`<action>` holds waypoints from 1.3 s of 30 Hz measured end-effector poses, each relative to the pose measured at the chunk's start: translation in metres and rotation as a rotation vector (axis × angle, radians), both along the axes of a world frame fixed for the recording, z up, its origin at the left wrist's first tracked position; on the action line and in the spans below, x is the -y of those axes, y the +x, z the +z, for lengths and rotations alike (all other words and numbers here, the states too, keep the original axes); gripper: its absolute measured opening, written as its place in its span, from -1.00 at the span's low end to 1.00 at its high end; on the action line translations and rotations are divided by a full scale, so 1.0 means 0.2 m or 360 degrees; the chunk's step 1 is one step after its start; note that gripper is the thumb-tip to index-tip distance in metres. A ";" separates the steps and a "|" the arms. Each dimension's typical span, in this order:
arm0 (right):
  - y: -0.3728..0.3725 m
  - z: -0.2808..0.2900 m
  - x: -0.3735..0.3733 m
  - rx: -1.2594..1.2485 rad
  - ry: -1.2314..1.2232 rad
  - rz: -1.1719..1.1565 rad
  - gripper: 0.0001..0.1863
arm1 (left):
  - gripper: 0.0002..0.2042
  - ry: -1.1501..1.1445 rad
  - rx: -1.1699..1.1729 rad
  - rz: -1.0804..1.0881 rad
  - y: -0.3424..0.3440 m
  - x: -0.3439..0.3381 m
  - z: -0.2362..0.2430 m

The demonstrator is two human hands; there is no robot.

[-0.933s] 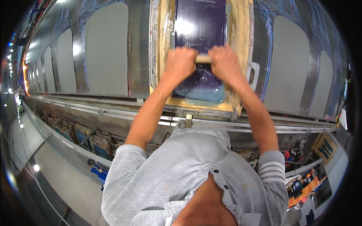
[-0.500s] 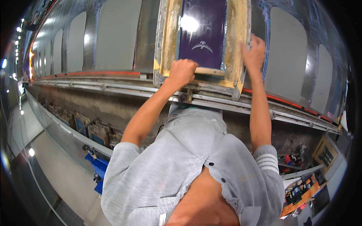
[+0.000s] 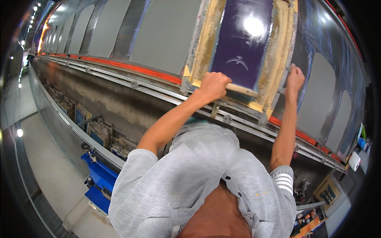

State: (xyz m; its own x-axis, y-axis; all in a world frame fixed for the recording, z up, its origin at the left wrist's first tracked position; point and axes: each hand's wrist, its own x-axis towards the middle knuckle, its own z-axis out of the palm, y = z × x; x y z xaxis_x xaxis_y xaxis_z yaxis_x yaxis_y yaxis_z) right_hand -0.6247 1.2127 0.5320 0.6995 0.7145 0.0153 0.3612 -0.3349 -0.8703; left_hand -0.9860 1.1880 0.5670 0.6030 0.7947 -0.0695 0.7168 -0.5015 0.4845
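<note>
- Two hands, bare, set at the near end of one printing screen.
- Left hand (image 3: pixel 214 85): a closed fist, gripping the left end of a pale bar (image 3: pixel 244 90).
- Right hand (image 3: pixel 294 79): fingers curled closed on the right side of the wooden frame (image 3: pixel 281 43); the exact hold is hidden by the fingers.
- Pale bar, one: lies crosswise at the near end of the frame, slanting down to the right, its right end bare.
- Wooden frame, one: tan, coated and stained; rests over the bench (image 3: pixel 121 33), near end at the bench's edge, far end cut off by the view.
- Purple panel (image 3: pixel 242 43), one: glossy, inside the frame, with a bright light reflection and a small pale arched motif (image 3: pixel 238 61).
- Grey panels (image 3: pixel 162 35), several: flat on the bench, left and right of the frame; those seen whole have rounded far ends.
- Red-orange strip (image 3: pixel 131 70) and metal rail (image 3: pixel 111 78): along the bench's near edge.
- Grey shirt (image 3: pixel 170 190), one: white stripes on the right sleeve.
- Stored frames (image 3: pixel 99 135), assorted: below, at left.
- Blue equipment (image 3: pixel 101 170): lower left, beyond the stored frames.
- Tan-bordered frame (image 3: pixel 327 193), one: teal centre, lower right.
</note>
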 end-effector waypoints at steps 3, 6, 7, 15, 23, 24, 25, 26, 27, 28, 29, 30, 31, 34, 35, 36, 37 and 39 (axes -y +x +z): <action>-0.51 -0.13 -0.14 -0.0220 0.0199 0.0004 -0.69 | -0.70 0.0157 0.0037 0.0034 -0.47 -0.17 -0.06; -0.99 -0.23 -0.29 -0.0206 0.0132 0.0041 -0.70 | -0.66 0.0131 -0.0002 0.0034 -0.94 -0.32 -0.11; -1.21 -0.16 -0.35 -0.0135 0.0117 0.0020 -0.71 | -0.60 0.0058 -0.0068 0.0061 -1.08 -0.36 -0.09; -1.62 -0.28 -0.48 -0.0050 0.0100 -0.0083 -0.64 | -0.62 0.0160 -0.0081 -0.0032 -1.52 -0.48 -0.03; -1.67 -0.33 -0.55 0.0121 0.0022 -0.0159 -0.63 | -0.62 0.0161 -0.0062 -0.0060 -1.66 -0.44 -0.06; -1.67 -0.35 -0.55 0.0153 0.0033 -0.0178 -0.63 | -0.62 0.0162 -0.0072 -0.0090 -1.68 -0.42 -0.09; -1.67 -0.34 -0.55 0.0063 -0.0104 -0.0152 -0.62 | -0.63 0.0158 -0.0084 -0.0105 -1.68 -0.40 -0.12; -1.68 -0.33 -0.56 0.0106 -0.0137 -0.0146 -0.61 | -0.63 0.0154 -0.0096 -0.0124 -1.69 -0.39 -0.14; -1.68 -0.32 -0.58 0.0151 -0.0170 -0.0144 -0.61 | -0.61 0.0212 -0.0085 -0.0136 -1.70 -0.39 -0.16; -1.68 -0.33 -0.60 0.0202 -0.0212 -0.0137 -0.60 | -0.61 0.0205 -0.0105 -0.0125 -1.69 -0.39 -0.16; -1.69 -0.37 -0.60 0.0198 -0.0184 -0.0180 -0.60 | -0.60 0.0199 -0.0124 -0.0117 -1.68 -0.41 -0.16; -1.67 -0.38 -0.59 0.0168 -0.0224 -0.0199 -0.62 | -0.60 0.0195 -0.0144 -0.0112 -1.66 -0.43 -0.16; -1.67 -0.38 -0.59 0.0131 -0.0255 -0.0174 -0.63 | -0.60 0.0239 -0.0062 -0.0097 -1.64 -0.47 -0.17; -1.69 -0.33 -0.56 0.0082 -0.0344 -0.0101 -0.67 | -0.62 0.0381 0.0119 -0.0053 -1.52 -0.76 -0.19; -1.67 -0.38 -0.54 0.0277 -0.0299 -0.0097 -0.66 | -0.65 0.0452 0.0151 -0.0057 -1.46 -0.89 -0.19; -1.70 -0.34 -0.54 0.0306 -0.0343 -0.0093 -0.65 | -0.72 0.0469 0.0163 -0.0042 -1.40 -1.03 -0.20; -1.72 -0.26 -0.58 0.0346 -0.0387 -0.0101 -0.64 | -0.79 0.0496 0.0162 -0.0022 -1.34 -1.18 -0.20; -1.70 -0.25 -0.73 0.0775 -0.0105 -0.0040 -0.62 | -0.86 0.0548 0.0201 -0.0005 -1.21 -1.51 -0.21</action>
State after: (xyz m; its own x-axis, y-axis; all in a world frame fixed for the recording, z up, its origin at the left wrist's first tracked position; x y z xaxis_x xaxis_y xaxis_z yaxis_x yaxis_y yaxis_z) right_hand -0.9638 1.3591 0.4830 0.6395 0.7078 0.3002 0.7118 -0.3975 -0.5791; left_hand -1.2276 1.4903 0.5244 0.5921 0.7567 0.2771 0.6603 -0.6527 0.3714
